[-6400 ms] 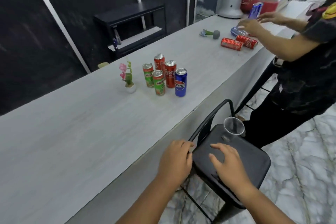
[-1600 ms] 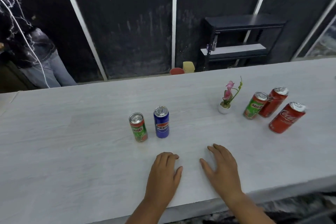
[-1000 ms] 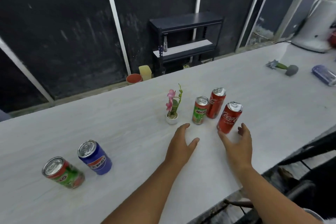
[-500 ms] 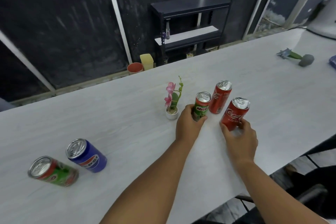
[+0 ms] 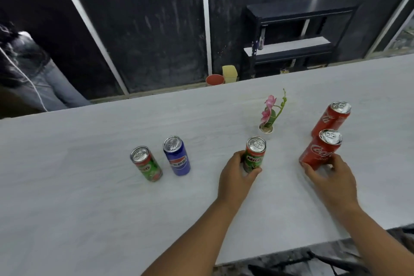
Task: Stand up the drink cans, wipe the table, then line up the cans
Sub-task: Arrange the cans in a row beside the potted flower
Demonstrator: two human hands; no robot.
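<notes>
Several drink cans stand upright on the pale grey table (image 5: pixel 89 197). My left hand (image 5: pixel 235 177) grips a green Milo can (image 5: pixel 255 154) near the table's middle. My right hand (image 5: pixel 329 177) grips the base of a red Coca-Cola can (image 5: pixel 318 150) to the right. A second red Coca-Cola can (image 5: pixel 331 119) stands just behind it, untouched. Further left, another green Milo can (image 5: pixel 146 163) and a blue Pepsi can (image 5: pixel 177 155) stand side by side.
A small white pot with a pink flower (image 5: pixel 268 116) stands just behind the held Milo can. Beyond the table's far edge are a black shelf unit (image 5: pixel 291 36), a red cup and a yellow container on the floor, and a person (image 5: pixel 29 69) at far left.
Both hands have drawn their cans toward me and leftward; the Milo can now sits in front of the flower pot, nearer the Pepsi can. The camera has swung left.
</notes>
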